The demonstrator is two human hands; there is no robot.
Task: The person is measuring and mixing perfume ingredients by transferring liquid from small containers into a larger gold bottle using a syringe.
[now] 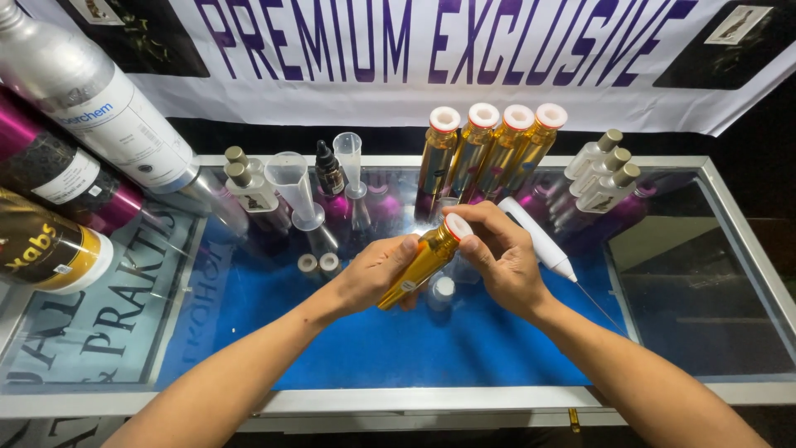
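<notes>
In the head view, a gold bottle [421, 264] is grasped, tilted, by the left hand [375, 274] above the glass desk [680, 274]. Its white cap [457, 226] is pinched by the right hand [497, 253]. Four gold bottles [489, 149] are lined up at the far side.

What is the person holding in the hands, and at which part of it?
The left hand holds a gold bottle around its lower body; the right hand grips its white cap end with the fingertips.

Gold bottle [419, 265] with white cap, blue tabletop [464, 348], white-and-purple banner [431, 58], magenta canister [58, 178]
</notes>
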